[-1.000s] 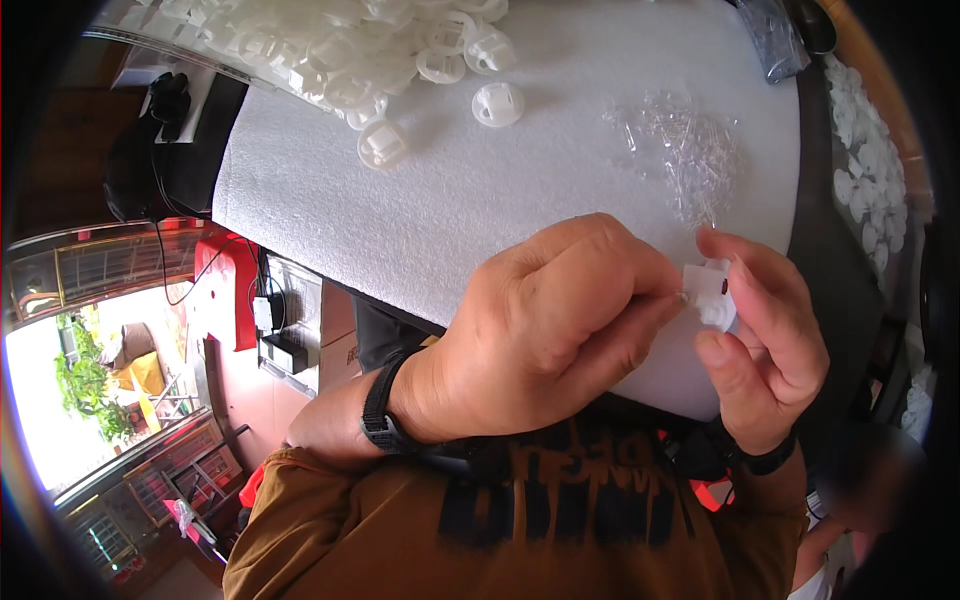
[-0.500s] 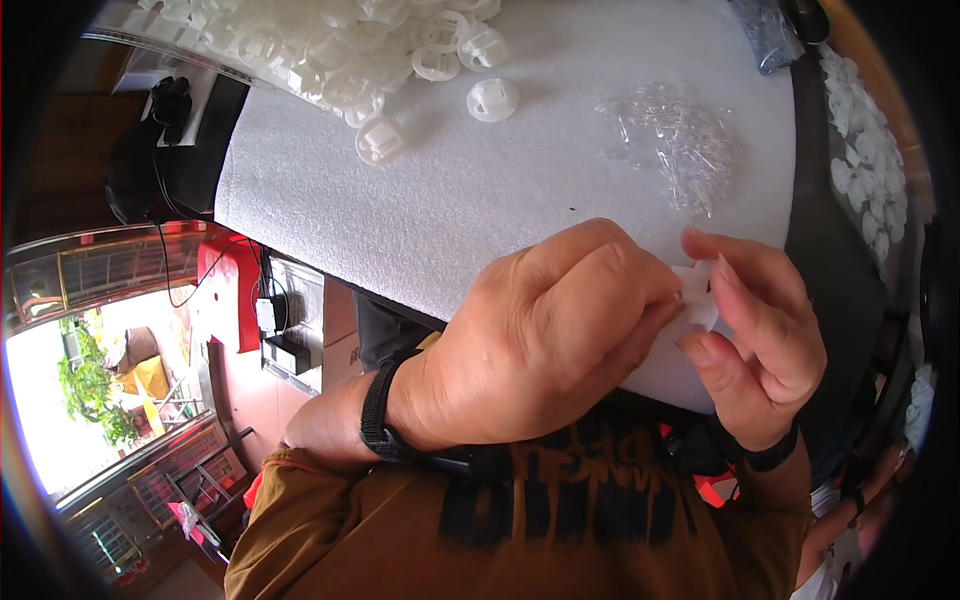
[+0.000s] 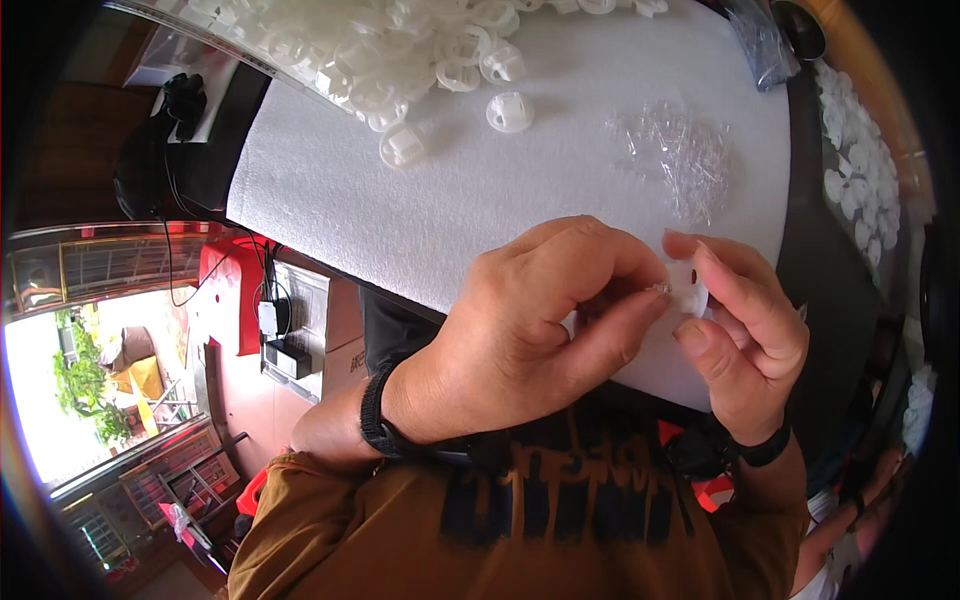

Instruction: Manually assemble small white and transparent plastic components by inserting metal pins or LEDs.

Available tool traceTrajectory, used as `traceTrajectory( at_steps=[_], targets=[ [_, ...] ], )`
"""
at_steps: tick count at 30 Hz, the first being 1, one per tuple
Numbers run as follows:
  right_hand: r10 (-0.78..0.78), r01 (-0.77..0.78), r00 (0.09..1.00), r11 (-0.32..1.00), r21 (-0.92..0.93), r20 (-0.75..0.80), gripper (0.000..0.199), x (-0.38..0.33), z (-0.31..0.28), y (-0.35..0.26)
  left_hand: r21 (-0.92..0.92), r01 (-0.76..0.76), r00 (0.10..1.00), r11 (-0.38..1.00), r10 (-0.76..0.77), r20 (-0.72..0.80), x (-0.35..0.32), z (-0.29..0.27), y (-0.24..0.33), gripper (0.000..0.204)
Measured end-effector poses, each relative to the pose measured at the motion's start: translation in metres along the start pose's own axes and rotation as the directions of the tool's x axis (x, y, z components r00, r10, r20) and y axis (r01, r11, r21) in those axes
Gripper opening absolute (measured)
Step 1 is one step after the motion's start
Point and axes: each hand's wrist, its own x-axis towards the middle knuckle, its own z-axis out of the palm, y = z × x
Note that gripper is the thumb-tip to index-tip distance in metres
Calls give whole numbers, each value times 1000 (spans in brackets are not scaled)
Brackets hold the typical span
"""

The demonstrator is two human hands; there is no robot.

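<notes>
Between the fingers and thumb of my right hand (image 3: 750, 340) is a small white round plastic part (image 3: 688, 298), held up over the near right of the table. My left hand (image 3: 545, 320) is closed in a pinch right beside that part. A tiny shiny, clear piece (image 3: 662, 288) shows at its fingertips; its exact kind is too small to make out. Beyond my hands lies a loose heap of thin clear pin-like pieces (image 3: 685, 165). One white round plastic part (image 3: 510, 112) rests alone on the table, and another (image 3: 402, 146) lies at the edge of the big pile.
White foam sheeting (image 3: 340, 220) covers the table. A large pile of white plastic parts (image 3: 350, 50) spreads at the far left. A clear bag (image 3: 760, 45) sits at the far right corner; more white parts (image 3: 860, 160) lie farther right. A red stool (image 3: 230, 290) stands left.
My left hand's thumb and fingers have opened slightly out of a tighter curl, still pinching. My right hand has shifted slightly left, turning the white part. The whole view has shifted a little.
</notes>
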Motion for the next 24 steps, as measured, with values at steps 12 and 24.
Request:
traceTrajectory(
  at_steps=[12, 24],
  targets=[
    [9, -9, 1000, 1000, 23, -15, 40, 0, 0, -1, 116, -38, 999, 993, 37, 16, 3, 3, 3, 9],
    [-79, -18, 893, 978, -209, -443, 35, 8, -41, -40, 269, 204, 972, 941, -163, -168, 17, -33, 0, 21]
  ],
)
